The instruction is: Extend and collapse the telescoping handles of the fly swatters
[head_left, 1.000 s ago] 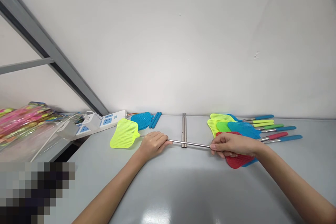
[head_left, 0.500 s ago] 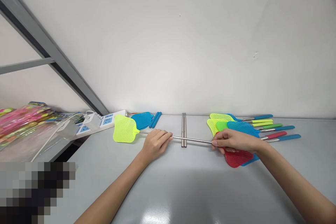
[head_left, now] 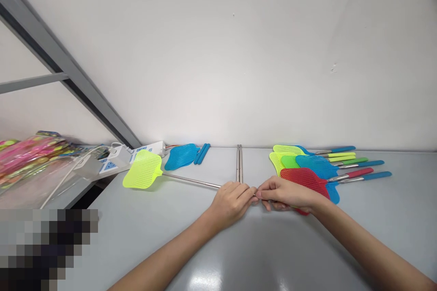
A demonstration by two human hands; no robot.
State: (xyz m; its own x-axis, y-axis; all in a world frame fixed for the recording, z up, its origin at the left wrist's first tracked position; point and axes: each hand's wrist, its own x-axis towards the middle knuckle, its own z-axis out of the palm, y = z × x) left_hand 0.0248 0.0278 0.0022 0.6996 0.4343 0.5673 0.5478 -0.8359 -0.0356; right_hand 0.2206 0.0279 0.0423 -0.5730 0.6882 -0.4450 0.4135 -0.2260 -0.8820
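A yellow fly swatter (head_left: 143, 170) with a thin metal rod lies across the middle, its perforated head to the left. My left hand (head_left: 232, 204) is closed round the rod near its right end. Thumb and fingers of my right hand (head_left: 285, 195) pinch the rod's end, almost touching my left fingertips; the very tip is hidden. Behind my left hand lie two metal tubes (head_left: 239, 163), side by side. Just beyond my right hand, a red fly swatter (head_left: 303, 179) rests on top of a pile of blue, green and yellow ones with metal shafts and coloured handles.
At the back left lie a blue swatter head (head_left: 182, 155) and two blue handle grips (head_left: 202, 153). A white power strip (head_left: 155, 148) with plugs and cables stands beside them. Plastic-wrapped colourful goods (head_left: 34, 159) fill the far left. A white wall (head_left: 239, 54) rises behind the grey table (head_left: 205, 254).
My left hand has moved right along the rod, and my right hand has moved left to meet it. The yellow swatter head has shifted left, with more rod showing beside it.
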